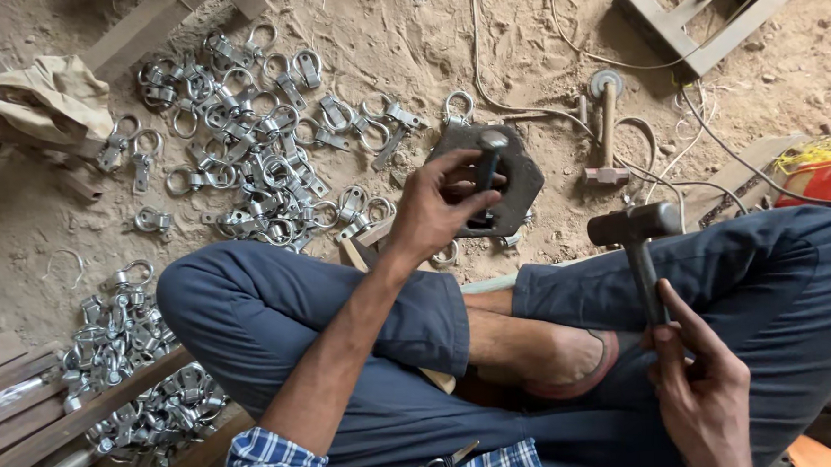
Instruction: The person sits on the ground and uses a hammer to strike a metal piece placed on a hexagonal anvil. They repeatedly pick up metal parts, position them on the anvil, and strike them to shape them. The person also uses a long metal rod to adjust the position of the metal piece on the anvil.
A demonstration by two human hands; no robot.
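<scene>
The left hand is curled, fingertips pinching a short steel punch that stands nearly upright on a dark hexagonal metal block resting on the sandy ground. The right hand is closed in a fist around the handle of a hammer, its head raised beside the right knee, well apart from the punch. Heaps of ring clamps lie left of the block; a second hammer lies beyond it.

Sandy dirt floor, wooden planks, daylight
</scene>
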